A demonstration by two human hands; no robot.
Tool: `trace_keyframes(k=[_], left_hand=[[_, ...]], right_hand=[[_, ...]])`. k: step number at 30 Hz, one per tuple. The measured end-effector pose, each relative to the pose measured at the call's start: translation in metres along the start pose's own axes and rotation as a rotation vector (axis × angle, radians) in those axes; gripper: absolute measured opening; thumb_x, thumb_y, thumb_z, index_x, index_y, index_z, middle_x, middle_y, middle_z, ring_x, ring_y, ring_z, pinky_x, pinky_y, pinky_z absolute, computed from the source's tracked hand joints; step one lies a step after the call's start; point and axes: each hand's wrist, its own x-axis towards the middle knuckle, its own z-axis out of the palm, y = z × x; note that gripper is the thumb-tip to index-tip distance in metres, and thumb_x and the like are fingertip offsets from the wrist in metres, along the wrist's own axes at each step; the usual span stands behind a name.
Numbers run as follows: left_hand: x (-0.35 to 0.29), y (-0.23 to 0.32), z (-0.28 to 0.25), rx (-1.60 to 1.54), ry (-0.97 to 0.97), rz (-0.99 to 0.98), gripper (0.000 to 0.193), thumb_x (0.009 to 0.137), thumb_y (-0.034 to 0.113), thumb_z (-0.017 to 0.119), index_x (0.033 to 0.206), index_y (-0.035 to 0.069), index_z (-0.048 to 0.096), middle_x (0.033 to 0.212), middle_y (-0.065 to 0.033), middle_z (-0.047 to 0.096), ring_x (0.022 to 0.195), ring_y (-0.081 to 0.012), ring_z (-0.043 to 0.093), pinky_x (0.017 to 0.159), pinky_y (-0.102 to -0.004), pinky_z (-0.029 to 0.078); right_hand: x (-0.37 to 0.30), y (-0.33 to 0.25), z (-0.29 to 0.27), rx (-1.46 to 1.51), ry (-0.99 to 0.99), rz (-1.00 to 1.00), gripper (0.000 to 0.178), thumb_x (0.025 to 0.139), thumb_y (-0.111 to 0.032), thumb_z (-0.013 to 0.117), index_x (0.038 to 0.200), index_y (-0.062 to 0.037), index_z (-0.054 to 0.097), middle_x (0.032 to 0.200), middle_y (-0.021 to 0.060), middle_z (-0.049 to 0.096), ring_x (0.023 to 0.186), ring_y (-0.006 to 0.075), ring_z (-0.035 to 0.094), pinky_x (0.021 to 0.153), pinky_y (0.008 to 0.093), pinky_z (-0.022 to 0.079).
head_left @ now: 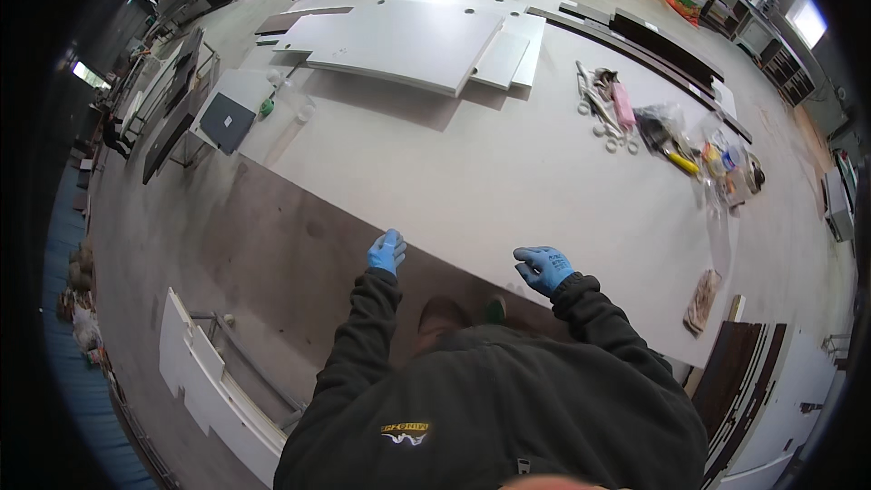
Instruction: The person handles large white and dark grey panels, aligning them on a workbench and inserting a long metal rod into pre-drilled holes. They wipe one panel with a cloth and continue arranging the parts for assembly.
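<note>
My left hand (pixel 387 254), in a light blue work glove, hovers at the near edge of a large white table (pixel 435 177). Its fingers are loosely bent, and I see nothing held in them. Over the tabletop, close to the same edge, is my right hand (pixel 544 269) in a matching glove. The thumb and fingers there are half curled with a gap between them, and that hand looks bare of any object. Between and beyond both hands lies the plain white surface. Farther back, white panels (pixel 399 41) are stacked on the table.
At the right lie metal fittings (pixel 594 100), a pink item (pixel 622 104), a yellow-handled tool (pixel 680 162) and plastic bags. A dirty brush or rag (pixel 700 302) lies near the right corner. Dark strips (pixel 626 50) line the far right edge. A panel rack (pixel 218 372) stands behind left.
</note>
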Motion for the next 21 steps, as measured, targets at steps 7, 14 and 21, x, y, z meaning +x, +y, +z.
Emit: trace_keyframes(k=[7,14,21], left_hand=[[0.171,0.090,0.050,-0.069,-0.280,0.037,0.025,0.101,0.034,0.064,0.093,0.010,0.060,0.076,0.0060,0.054,0.062,-0.0053,0.048,0.055,-0.0215,0.036],[0.339,0.197,0.100,-0.132,-0.292,-0.046,0.039,0.097,0.045,0.069,0.107,0.012,0.049,0.097,-0.0010,0.047,0.085,-0.0147,0.045,0.073,-0.0316,0.034],[0.453,0.275,0.146,-0.289,-0.265,-0.284,0.096,0.089,0.058,0.073,0.159,0.008,0.032,0.159,-0.0212,0.038,0.152,-0.0381,0.026,0.122,-0.0519,0.024]], right_hand=[[0.136,0.043,0.019,0.078,0.062,0.394,0.034,0.095,-0.031,0.065,0.118,-0.0064,0.073,0.116,0.0169,0.074,0.107,0.0326,0.071,0.095,0.0413,0.056],[0.301,0.094,0.049,0.418,0.304,0.629,0.037,0.099,-0.023,0.066,0.127,0.0006,0.068,0.113,0.0112,0.076,0.105,0.0170,0.071,0.095,0.0305,0.055],[0.465,0.149,0.026,0.400,0.618,0.889,0.046,0.099,-0.032,0.068,0.128,0.0035,0.063,0.114,0.0144,0.072,0.103,0.0180,0.066,0.092,0.0336,0.053]])
